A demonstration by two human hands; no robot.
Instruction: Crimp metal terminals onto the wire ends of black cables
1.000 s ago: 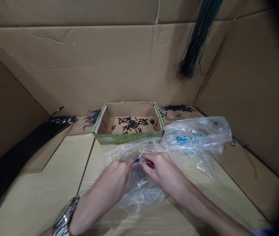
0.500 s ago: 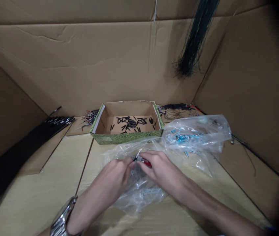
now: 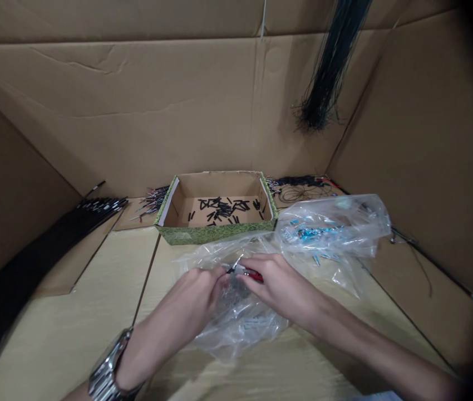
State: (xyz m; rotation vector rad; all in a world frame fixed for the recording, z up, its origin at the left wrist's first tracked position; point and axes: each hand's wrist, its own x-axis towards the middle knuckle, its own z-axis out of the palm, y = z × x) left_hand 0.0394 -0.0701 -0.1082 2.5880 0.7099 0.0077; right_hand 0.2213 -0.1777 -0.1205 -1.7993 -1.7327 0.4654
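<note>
My left hand (image 3: 200, 288) pinches a small black piece (image 3: 231, 270) between thumb and fingers, above a clear plastic bag (image 3: 236, 334). Close beside it on the right, my right hand (image 3: 276, 281) is closed around a small tool with a red handle (image 3: 254, 274) and a grey metal part. The tool's tip meets the black piece, and a thin silvery bit sticks up between the hands. Small contents in the bag under the hands are too blurred to make out.
Behind the hands stands a green-edged box (image 3: 215, 235) holding several short black pieces. A clear bag with blue items (image 3: 320, 233) lies right. Black cables (image 3: 48, 250) run along the left; a dark wire bundle (image 3: 332, 67) hangs above. Cardboard walls surround the table.
My right hand and the red-handled tool have shifted slightly to the right, and more of the tool's grey part shows. My left hand has barely moved and still holds the black piece.
</note>
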